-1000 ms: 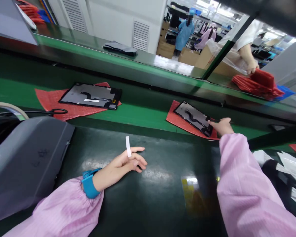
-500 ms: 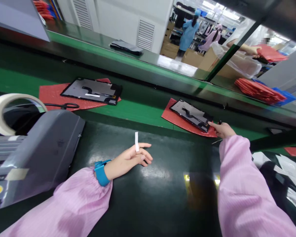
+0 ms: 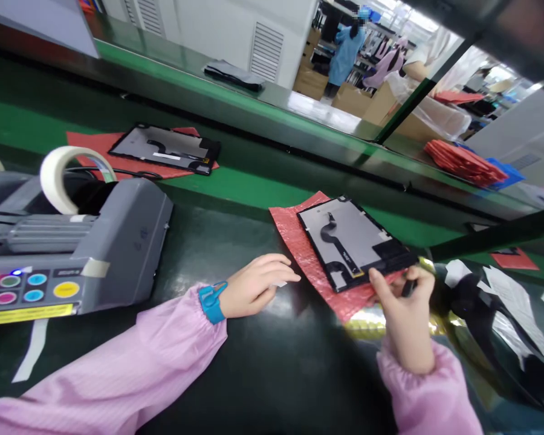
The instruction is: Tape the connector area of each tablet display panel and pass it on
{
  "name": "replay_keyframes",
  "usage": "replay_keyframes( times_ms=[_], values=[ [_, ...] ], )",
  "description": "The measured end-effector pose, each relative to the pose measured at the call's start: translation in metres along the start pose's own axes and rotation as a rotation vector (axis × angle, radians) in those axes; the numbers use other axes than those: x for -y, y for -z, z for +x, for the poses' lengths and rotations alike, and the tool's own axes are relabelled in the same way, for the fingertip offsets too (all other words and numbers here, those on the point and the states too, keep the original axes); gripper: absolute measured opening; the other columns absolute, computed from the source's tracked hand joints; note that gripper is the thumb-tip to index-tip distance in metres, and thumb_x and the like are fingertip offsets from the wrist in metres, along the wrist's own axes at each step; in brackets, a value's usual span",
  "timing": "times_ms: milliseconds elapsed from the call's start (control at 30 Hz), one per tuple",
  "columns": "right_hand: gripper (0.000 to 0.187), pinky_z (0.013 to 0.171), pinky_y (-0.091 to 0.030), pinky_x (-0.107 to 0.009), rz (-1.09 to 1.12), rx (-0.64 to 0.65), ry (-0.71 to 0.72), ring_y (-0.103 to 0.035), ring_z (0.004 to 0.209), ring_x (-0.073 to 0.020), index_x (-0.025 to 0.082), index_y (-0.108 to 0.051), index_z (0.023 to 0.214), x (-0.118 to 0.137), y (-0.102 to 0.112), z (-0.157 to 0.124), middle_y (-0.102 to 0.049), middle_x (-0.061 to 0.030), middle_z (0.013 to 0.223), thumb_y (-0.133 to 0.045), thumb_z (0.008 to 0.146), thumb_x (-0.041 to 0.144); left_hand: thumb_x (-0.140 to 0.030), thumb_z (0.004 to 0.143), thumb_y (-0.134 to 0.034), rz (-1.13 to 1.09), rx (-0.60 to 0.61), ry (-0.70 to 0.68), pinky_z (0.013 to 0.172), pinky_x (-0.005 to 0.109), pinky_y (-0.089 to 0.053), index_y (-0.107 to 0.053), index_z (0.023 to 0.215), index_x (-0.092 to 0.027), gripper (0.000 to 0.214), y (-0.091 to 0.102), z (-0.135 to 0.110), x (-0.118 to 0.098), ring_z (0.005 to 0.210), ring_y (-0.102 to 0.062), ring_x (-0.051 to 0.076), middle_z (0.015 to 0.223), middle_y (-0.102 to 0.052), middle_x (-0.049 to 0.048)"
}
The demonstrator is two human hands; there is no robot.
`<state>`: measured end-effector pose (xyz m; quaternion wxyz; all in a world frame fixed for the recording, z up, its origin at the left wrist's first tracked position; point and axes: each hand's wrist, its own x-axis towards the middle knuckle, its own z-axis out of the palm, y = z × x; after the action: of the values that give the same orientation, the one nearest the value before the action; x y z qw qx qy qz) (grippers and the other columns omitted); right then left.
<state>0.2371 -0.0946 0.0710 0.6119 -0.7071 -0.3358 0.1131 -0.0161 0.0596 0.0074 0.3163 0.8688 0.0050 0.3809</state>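
Note:
My right hand (image 3: pixel 405 314) grips the near edge of a tablet screen panel (image 3: pixel 358 229), thumb on top, with the red bubble-wrap bag (image 3: pixel 294 248) beneath it. A small black item (image 3: pixel 408 288), whose kind I cannot make out, sits in the same hand's fingers. The panel lies grey back up, with a dark flex cable (image 3: pixel 340 244) across it, tilted over the bench's front edge. Left of the bag hovers my left hand (image 3: pixel 256 284), its fingers stretched out, with a blue wrist strap (image 3: pixel 213 302) at its wrist. A bit of white tape (image 3: pixel 281 284) shows under those fingers.
A grey tape dispenser (image 3: pixel 118 241) with a masking tape roll (image 3: pixel 57 178) stands at left. Behind it another screen panel (image 3: pixel 163 148) rests on a red bag. Black items and papers (image 3: pixel 512 302) lie at right. A dark post (image 3: pixel 494 232) juts in above them. People work beyond the shelf.
My right hand has drawn the panel and red bag nearer and tilted them. My left hand has moved right and turned palm down; the white strip that stood up from its fingers is now mostly hidden.

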Motion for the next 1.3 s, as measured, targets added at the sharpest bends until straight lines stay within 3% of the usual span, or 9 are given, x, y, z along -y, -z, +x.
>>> replay_keyframes(
  times_ms=[67, 200, 400, 500, 600, 733, 1000, 1133, 1300],
  values=[
    [0.066, 0.038, -0.051, -0.023, 0.0, -0.066, -0.013, -0.052, 0.037, -0.0088, 0.03, -0.034, 0.098, -0.001, -0.001, -0.038, -0.048, 0.0143, 0.067, -0.092, 0.072, 0.047, 0.0, 0.091, -0.043, 0.089, -0.041, -0.069, 0.109, 0.047, -0.053, -0.059, 0.133, -0.021, 0.05, 0.0, 0.001, -0.004, 0.134, -0.056, 0.026, 0.122, -0.074, 0.0099],
    [0.056, 0.038, -0.051, -0.02, 0.05, -0.081, -0.113, -0.055, 0.04, -0.0074, 0.03, -0.034, 0.099, -0.012, -0.002, -0.098, -0.053, 0.0113, 0.075, -0.086, 0.082, 0.043, 0.001, 0.092, -0.045, 0.203, -0.123, -0.027, 0.112, 0.052, -0.051, -0.061, 0.127, -0.022, 0.045, 0.002, 0.002, -0.006, 0.135, -0.055, 0.027, 0.123, -0.073, 0.0089],
    [0.049, 0.035, -0.042, -0.018, -0.022, 0.038, -0.151, -0.06, 0.042, -0.0106, 0.03, -0.032, 0.097, -0.031, 0.033, -0.131, -0.061, 0.0101, 0.07, -0.078, 0.09, 0.045, -0.001, 0.094, -0.045, 0.237, -0.094, 0.059, 0.112, 0.056, -0.051, -0.063, 0.128, -0.022, 0.043, 0.004, 0.002, 0.0, 0.136, -0.055, 0.027, 0.125, -0.073, 0.0099],
    [0.038, 0.041, -0.046, -0.019, -0.041, 0.074, -0.11, -0.059, 0.042, -0.0096, 0.028, -0.035, 0.094, -0.028, 0.055, -0.133, -0.065, 0.0075, 0.071, -0.07, 0.098, 0.042, 0.0, 0.092, -0.045, 0.225, -0.042, 0.044, 0.112, 0.055, -0.05, -0.063, 0.129, -0.021, 0.046, 0.004, 0.003, 0.0, 0.134, -0.057, 0.027, 0.124, -0.073, 0.0093],
    [0.023, 0.039, -0.038, -0.019, 0.102, 0.185, -0.148, -0.052, 0.038, -0.0089, 0.028, -0.042, 0.096, -0.02, 0.063, -0.133, -0.061, 0.008, 0.063, -0.055, 0.106, 0.044, 0.0, 0.092, -0.046, 0.213, 0.04, -0.011, 0.112, 0.049, -0.052, -0.062, 0.128, -0.021, 0.045, 0.003, 0.004, -0.001, 0.132, -0.059, 0.025, 0.123, -0.074, 0.0086],
    [0.039, 0.042, -0.033, -0.024, 0.263, 0.329, -0.283, -0.043, 0.039, -0.0104, 0.024, -0.061, 0.103, -0.023, 0.061, -0.127, -0.053, 0.0059, 0.057, -0.04, 0.107, 0.057, -0.006, 0.096, -0.045, 0.182, 0.199, -0.089, 0.113, 0.045, -0.051, -0.06, 0.132, -0.019, 0.041, -0.006, 0.001, -0.008, 0.133, -0.059, 0.026, 0.121, -0.075, 0.0087],
    [0.028, 0.056, -0.042, -0.028, 0.136, 0.486, -0.395, -0.052, 0.057, -0.0142, 0.022, -0.064, 0.087, -0.041, 0.056, -0.084, -0.058, 0.0022, 0.064, -0.066, 0.097, 0.048, -0.011, 0.101, -0.045, 0.171, 0.352, -0.125, 0.13, 0.045, -0.032, -0.064, 0.133, -0.019, 0.038, -0.041, -0.012, -0.027, 0.14, -0.058, 0.022, 0.129, -0.076, 0.0089],
    [0.028, 0.056, -0.046, -0.026, 0.091, 0.577, -0.338, -0.056, 0.06, -0.0138, 0.022, -0.061, 0.081, -0.036, 0.05, -0.062, -0.063, 0.0015, 0.068, -0.077, 0.09, 0.043, -0.008, 0.102, -0.048, 0.155, 0.362, -0.083, 0.129, 0.043, -0.037, -0.071, 0.125, -0.019, 0.034, -0.042, -0.009, -0.031, 0.139, -0.06, 0.022, 0.13, -0.076, 0.0094],
    [0.018, 0.048, -0.045, -0.021, 0.086, 0.573, -0.243, -0.059, 0.055, -0.0112, 0.022, -0.064, 0.078, -0.04, 0.05, -0.054, -0.067, 0.0011, 0.07, -0.079, 0.086, 0.026, -0.008, 0.106, -0.046, 0.115, 0.46, -0.068, 0.128, 0.035, -0.038, -0.073, 0.125, -0.015, 0.034, -0.035, 0.001, -0.037, 0.139, -0.061, 0.019, 0.138, -0.072, 0.0113]
  ],
)
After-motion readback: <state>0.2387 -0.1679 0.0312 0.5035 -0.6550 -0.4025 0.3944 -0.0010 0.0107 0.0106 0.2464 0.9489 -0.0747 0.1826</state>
